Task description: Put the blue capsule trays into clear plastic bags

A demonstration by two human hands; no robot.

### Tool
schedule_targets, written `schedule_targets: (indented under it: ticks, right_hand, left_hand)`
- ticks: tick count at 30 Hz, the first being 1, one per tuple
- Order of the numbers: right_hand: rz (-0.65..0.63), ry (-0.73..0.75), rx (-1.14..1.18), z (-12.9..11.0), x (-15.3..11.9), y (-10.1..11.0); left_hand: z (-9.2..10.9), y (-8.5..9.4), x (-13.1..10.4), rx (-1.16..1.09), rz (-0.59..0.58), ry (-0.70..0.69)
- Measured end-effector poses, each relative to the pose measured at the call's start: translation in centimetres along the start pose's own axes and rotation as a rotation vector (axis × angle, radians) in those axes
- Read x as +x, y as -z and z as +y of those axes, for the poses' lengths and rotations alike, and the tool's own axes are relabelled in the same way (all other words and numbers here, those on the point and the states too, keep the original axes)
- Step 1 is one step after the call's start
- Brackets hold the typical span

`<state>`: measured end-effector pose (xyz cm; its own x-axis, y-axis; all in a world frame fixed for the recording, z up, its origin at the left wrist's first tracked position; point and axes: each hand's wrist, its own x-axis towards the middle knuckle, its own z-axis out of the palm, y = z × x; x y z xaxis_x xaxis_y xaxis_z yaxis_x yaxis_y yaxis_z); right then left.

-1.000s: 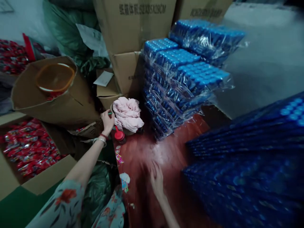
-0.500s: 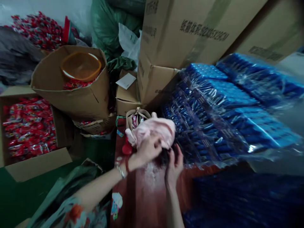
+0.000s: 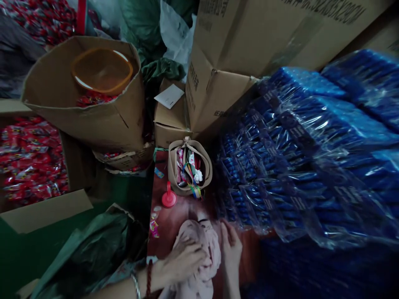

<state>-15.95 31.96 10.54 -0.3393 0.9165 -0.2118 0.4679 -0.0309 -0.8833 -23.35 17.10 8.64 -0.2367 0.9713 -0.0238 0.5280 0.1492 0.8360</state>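
Note:
A crumpled pale pink cloth (image 3: 215, 249), perhaps a garment, lies on the reddish-brown table near me. My left hand (image 3: 187, 257) is over it from the left, fingers bent into its folds and gripping it. Just right of the cloth is my right hand (image 3: 231, 245), loosely curled, with fingers a little apart and nothing visible in them. Beyond the cloth stands a beige open-topped bag (image 3: 207, 166) holding small wrapped items and a colourful strap. To its front left lies a round red lid-like piece with a loop (image 3: 169, 199).
Blue items in clear plastic packs (image 3: 280, 166) are piled along the right. Large cardboard cartons (image 3: 264, 37) stand behind. On the left, an open box of red wrapped pieces (image 3: 31, 162) sits beside a tall carton (image 3: 84, 124) holding an orange basin (image 3: 102, 70).
The pink cloth has come off the beige bag and toward me, drawn by my left hand, uncovering the bag's contents. My right hand has also come nearer. The view has shifted.

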Motion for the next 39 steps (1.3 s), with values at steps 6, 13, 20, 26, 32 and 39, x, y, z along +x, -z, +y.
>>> schedule_targets:
  ticks: [6,13,20,26,32,39]
  right_hand:
    - [-0.117,0.517,-0.477,-10.4,3.4,-6.5]
    - [-0.479,0.574,-1.126,-12.4,7.1,-12.8]
    - [-0.514,0.283,0.193,-8.9,6.5,-7.7]
    - [-0.261,-0.052,0.741,-7.9,4.9,-4.2]
    - [-0.225,0.005,0.642,-10.2,4.7,-3.8]
    - [-0.405,0.404,0.415,-12.6,-0.8,-3.1]
  left_hand:
    - [-1.7,14.3,5.4,-0.018,0.594,0.049]
    - [-6.8,19.7,10.7,0.141,0.538,0.148]
    - [-8.5,20.2,10.6,0.227,0.557,0.672]
    - [-8.9,20.7,13.2,-0.157,0.285,0.753]
    - [-5.7,21.1,14.8,0.009,0.254,0.705]
    - [-2.5,19.7,15.3,0.328,0.491,0.483]
